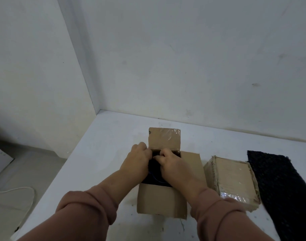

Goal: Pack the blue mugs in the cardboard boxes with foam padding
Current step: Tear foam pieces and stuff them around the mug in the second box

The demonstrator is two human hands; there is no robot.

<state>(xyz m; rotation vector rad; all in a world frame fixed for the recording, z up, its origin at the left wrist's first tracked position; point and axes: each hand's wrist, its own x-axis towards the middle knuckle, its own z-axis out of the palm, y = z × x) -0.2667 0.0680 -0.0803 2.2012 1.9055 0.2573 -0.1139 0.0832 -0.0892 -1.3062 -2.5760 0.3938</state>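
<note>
On the white tabletop point(103, 153), both hands reach into the open cardboard box point(161, 199). The left hand point(137, 161) and right hand point(173, 164) pinch dark foam padding point(153, 168); a blue curve beneath, probably a mug point(154, 178), shows faintly. A taped box point(233, 180) sits just right.

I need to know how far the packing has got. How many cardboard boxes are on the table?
2. An open box sits in the middle with both hands in it; a closed, taped box lies just to its right. None seems hidden.
</note>
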